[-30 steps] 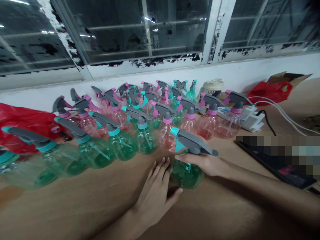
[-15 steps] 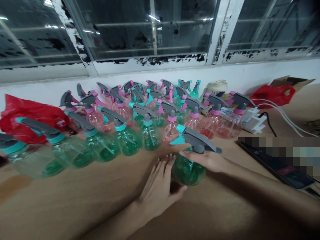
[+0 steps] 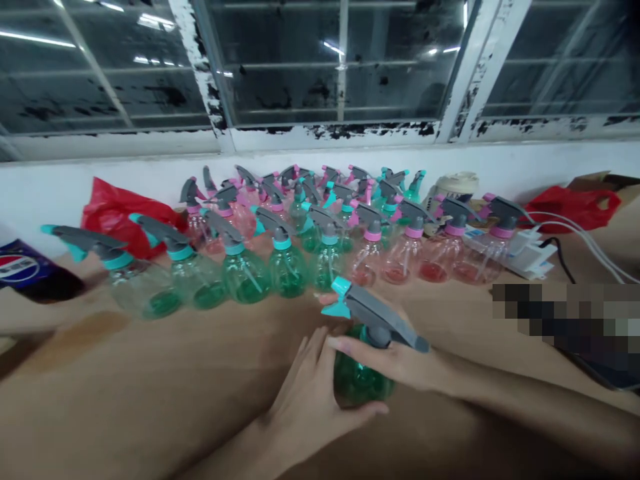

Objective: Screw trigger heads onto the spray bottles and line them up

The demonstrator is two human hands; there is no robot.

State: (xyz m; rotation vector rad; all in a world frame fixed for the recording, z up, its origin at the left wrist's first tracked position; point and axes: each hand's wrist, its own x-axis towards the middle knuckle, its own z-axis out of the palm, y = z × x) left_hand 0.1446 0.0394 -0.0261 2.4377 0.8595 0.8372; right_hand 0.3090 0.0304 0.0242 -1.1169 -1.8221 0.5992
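A green spray bottle (image 3: 364, 379) with a grey and turquoise trigger head stands upright on the table in front of me. My right hand (image 3: 407, 357) is wrapped round its neck, just under the head, with the thumb across the front. Against the bottle's left side lies my left hand (image 3: 307, 400), its thumb along the lower front and its fingertips partly hidden behind. Beyond both hands is a row of spray bottles, green ones (image 3: 246, 277) to the left and pink ones (image 3: 370, 257) to the right, with several more behind.
A Pepsi bottle (image 3: 35, 273) lies tilted at the left edge. Red plastic bags (image 3: 127, 210) sit left and far right. Behind the pink bottles stand a white-lidded tub (image 3: 457, 183) and a power strip with cables (image 3: 533, 250). A phone, partly blurred out, lies at right.
My left hand has closed in round the lower part of the spray bottle, which has come slightly nearer to me. The right hand keeps hold of its neck. My view has turned left.
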